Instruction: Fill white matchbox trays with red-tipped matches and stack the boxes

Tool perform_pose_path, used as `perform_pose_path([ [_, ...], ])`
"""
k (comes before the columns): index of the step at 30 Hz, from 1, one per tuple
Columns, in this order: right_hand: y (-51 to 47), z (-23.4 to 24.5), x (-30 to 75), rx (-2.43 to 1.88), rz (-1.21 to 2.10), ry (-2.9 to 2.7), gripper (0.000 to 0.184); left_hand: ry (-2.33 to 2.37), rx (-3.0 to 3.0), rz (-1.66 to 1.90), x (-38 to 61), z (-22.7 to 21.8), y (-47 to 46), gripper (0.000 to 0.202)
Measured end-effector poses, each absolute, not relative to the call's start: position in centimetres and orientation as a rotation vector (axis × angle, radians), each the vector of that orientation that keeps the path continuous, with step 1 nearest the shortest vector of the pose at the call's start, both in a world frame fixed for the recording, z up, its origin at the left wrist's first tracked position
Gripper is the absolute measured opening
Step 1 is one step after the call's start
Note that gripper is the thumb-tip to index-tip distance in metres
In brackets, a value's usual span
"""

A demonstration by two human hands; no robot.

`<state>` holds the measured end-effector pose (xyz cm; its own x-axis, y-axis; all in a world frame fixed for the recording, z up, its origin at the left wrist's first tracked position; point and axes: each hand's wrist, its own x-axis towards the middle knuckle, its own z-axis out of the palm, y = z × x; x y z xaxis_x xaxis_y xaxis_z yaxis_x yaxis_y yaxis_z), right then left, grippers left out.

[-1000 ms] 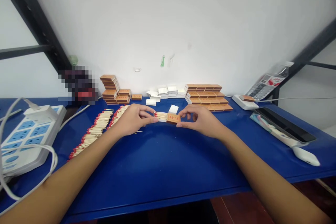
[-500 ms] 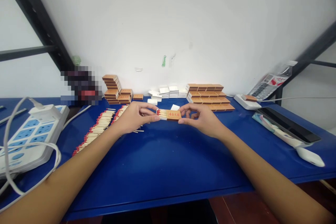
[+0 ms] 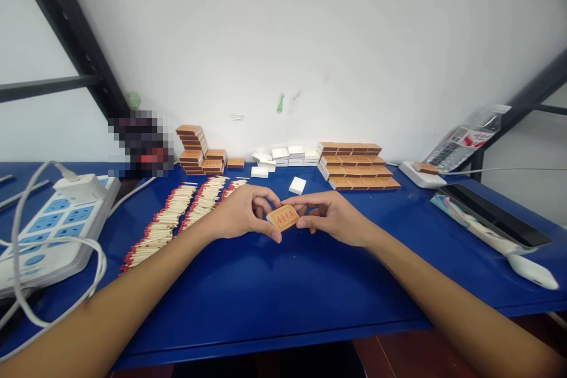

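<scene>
A closed matchbox [image 3: 282,218] with an orange top and red lettering is held tilted above the blue table. My right hand [image 3: 339,218] pinches its right end between thumb and fingers. My left hand [image 3: 241,212] is curled about its left end, thumb along the lower edge and index finger near the upper one. Left of and partly behind my left hand, red-tipped matches [image 3: 166,218] lie in long slanting piles. A small white tray [image 3: 297,185] rests on the table just beyond the matchbox.
Stacked matchboxes stand at the back left [image 3: 192,150] and back right [image 3: 358,168], with white trays [image 3: 287,155] between them. A power strip [image 3: 57,230] with looping cables lies left. On the right are a phone [image 3: 491,212], a white adapter [image 3: 420,176] and a plastic bottle [image 3: 469,137].
The matchbox, half open with match heads showing before, is now closed. Both hands have brought it slightly lower and nearer, and it has turned to a tilt.
</scene>
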<state>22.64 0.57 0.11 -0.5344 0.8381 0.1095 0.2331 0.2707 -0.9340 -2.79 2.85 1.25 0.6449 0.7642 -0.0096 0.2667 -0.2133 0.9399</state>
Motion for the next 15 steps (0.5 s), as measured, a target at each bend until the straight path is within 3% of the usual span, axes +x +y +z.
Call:
perform_pose_path([
  [5, 1.3, 1.1, 24.0, -1.023, 1.072, -1.899, 0.049, 0.890, 1.859, 0.719, -3.1, 0.8, 3.4, 0.054],
  [9, 3.5, 1.7, 28.5, -1.196, 0.555, -1.688, 0.056, 1.035, 2.204, 0.991, -2.2, 2.4, 1.2, 0.032],
  [12, 5.5, 1.3, 33.8, -1.378, 0.171, -1.448, 0.052, 0.806, 2.281, 1.134, -0.3, 5.3, -3.4, 0.017],
  [15, 6.8, 0.2, 38.9, -1.461, 0.161, -1.081, 0.047, 0.579, 2.137, 1.174, 0.4, 6.7, -8.9, 0.020],
])
